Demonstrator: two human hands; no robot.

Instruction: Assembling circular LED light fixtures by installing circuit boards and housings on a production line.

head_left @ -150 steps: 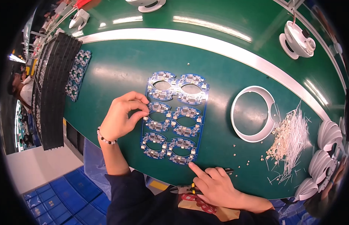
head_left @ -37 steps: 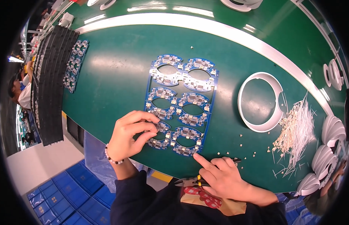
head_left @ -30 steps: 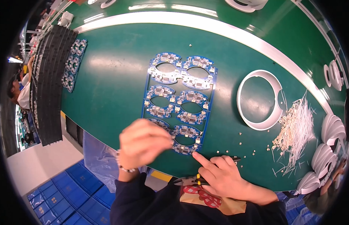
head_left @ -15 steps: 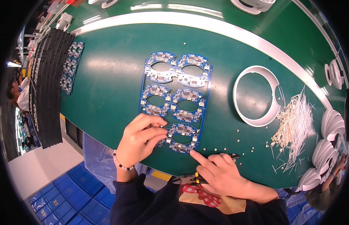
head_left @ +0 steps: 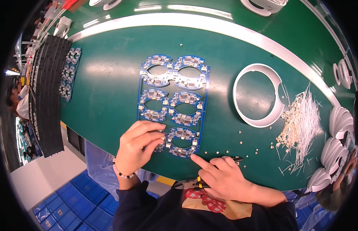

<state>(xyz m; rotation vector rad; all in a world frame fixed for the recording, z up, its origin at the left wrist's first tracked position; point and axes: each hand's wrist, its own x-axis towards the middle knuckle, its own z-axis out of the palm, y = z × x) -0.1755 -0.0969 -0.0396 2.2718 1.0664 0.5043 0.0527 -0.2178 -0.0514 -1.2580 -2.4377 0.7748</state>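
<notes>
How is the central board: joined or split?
Joined where visible: the board has one frame linking its sections. The left hand partly hides the lower-left section; cannot tell there.

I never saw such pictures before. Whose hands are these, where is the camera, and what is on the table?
There is no machine: a person works with two bare hands. The pictures come from one fisheye camera on their head, looking down. On the green table lie a blue circuit-board panel, a pale ring and white strips. The left hand reaches the panel's lower left section; I cannot tell whether it pinches something. The right hand curls around pliers, its index finger at the panel's lower right corner.
</notes>
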